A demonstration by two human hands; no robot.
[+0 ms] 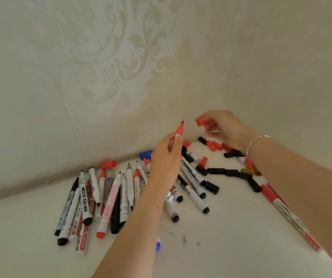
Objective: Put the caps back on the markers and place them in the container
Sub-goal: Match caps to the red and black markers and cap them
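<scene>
My left hand grips an uncapped red marker upright, its tip pointing up, above the table. To its right, my right hand pinches a red cap a short way from the marker's tip. Several uncapped markers with red, black and white bodies lie in a heap on the white table below my left arm. Loose red caps and black caps are scattered at the back right. No container is in view.
A patterned cream wall stands right behind the table. A capped red marker lies partly under my right forearm. A blue cap lies by the wall, and a blue object peeks out beside my left forearm. Small ink marks dot the table.
</scene>
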